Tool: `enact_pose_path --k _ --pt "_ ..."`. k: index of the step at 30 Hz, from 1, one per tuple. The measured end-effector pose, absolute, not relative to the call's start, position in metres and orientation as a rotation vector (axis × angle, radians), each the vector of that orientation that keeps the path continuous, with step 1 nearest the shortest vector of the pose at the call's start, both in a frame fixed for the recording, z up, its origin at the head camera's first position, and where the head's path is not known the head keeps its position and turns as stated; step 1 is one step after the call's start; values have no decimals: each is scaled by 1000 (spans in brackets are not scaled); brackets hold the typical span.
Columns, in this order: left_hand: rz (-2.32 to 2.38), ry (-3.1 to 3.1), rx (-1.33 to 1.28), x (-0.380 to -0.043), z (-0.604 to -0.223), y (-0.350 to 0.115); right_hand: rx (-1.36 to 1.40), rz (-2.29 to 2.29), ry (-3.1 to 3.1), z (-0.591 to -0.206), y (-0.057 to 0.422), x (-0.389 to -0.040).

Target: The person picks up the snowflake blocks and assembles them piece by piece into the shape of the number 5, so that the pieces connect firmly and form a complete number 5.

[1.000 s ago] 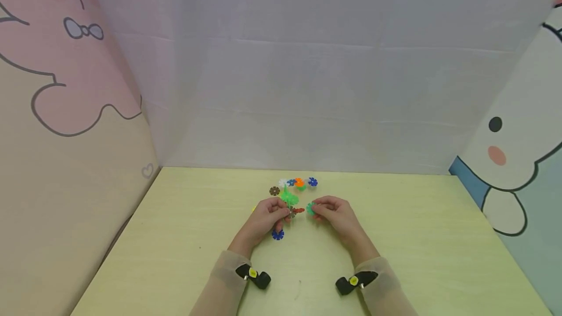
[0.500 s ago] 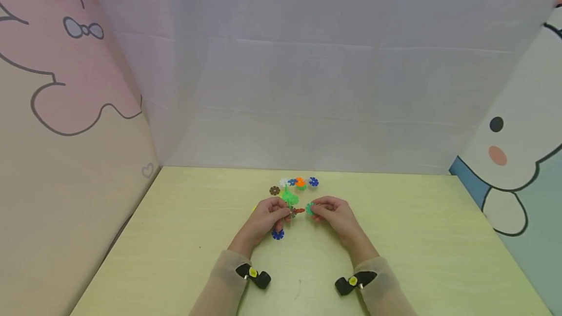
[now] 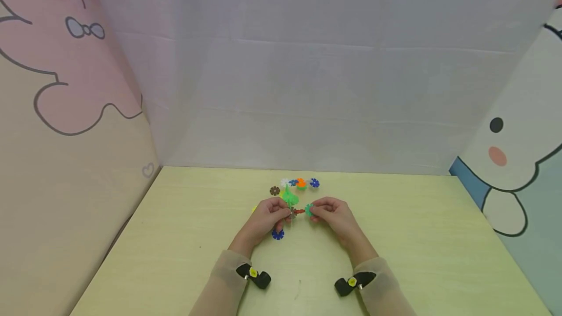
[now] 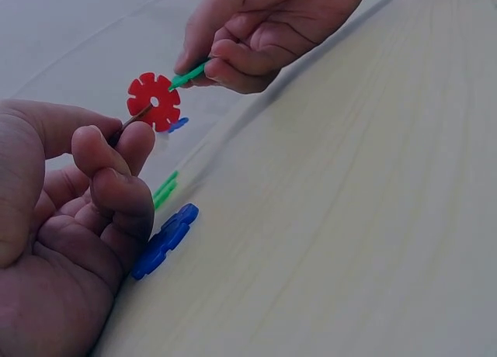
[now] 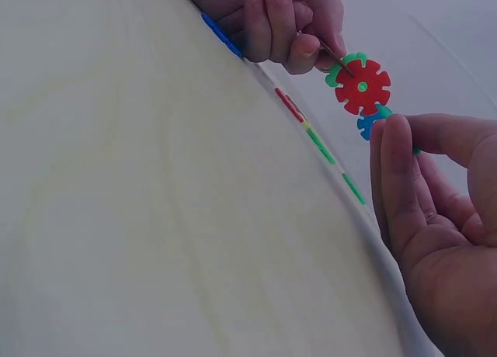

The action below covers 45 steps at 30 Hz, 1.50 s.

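Note:
My left hand [image 3: 267, 216] pinches a brown notched plastic disc [image 3: 293, 213] between thumb and fingertips. A red snowflake disc [image 4: 143, 94] is joined crosswise to the brown disc and faces the wrist cameras. My right hand [image 3: 334, 212] pinches a teal-green snowflake disc [image 3: 309, 209] at its edge. In the left wrist view the green disc [image 4: 188, 75] meets the red disc's right rim, seen edge-on. Whether its notch is seated in the red one, I cannot tell. Beneath my left hand lies a dark blue disc [image 3: 278, 234].
Behind the hands lie loose snowflake discs: bright green pieces [image 3: 290, 197], a brown one [image 3: 274, 190], a white one [image 3: 285, 182], an orange one [image 3: 300, 183] and a dark blue one [image 3: 314, 183]. A yellow piece [image 3: 254, 208] shows partly beside my left hand.
My right hand has shifted slightly left, bringing the green disc from a small gap up to the red disc's edge. The left hand has stayed nearly still.

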<state>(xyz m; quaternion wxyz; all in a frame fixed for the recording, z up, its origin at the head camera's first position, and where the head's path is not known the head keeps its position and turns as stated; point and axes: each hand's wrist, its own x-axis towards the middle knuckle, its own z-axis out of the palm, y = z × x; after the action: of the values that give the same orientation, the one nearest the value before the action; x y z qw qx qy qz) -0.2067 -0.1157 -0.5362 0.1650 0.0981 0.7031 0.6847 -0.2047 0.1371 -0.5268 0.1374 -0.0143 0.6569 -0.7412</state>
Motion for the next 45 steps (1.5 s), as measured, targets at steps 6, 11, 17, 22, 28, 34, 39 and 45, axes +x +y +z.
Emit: enact_pose_path --k 6,11,17,22,28,34,39,45 --pt "1956 1994 290 -207 -536 -116 -47 -2142 1889 -526 136 -204" --pt "1959 1987 302 -207 -537 -117 -54 -2135 1878 -525 135 -203" --pt "1958 1991 298 -206 -535 -117 -50 -2131 1884 -524 133 -201" --pt "1960 1988 288 -206 -535 -117 -50 -2129 1884 -523 133 -200" --pt "1955 1991 286 -206 -535 -116 -54 -2138 1864 -523 132 -200" --pt "1950 1997 296 -206 -535 -117 -72 -2154 1832 -526 133 -200" --pt "1951 1999 297 -206 -535 -117 -69 -2169 1801 -528 133 -200" --pt "1964 1991 301 -206 -535 -117 -63 -2175 1783 -530 133 -199"
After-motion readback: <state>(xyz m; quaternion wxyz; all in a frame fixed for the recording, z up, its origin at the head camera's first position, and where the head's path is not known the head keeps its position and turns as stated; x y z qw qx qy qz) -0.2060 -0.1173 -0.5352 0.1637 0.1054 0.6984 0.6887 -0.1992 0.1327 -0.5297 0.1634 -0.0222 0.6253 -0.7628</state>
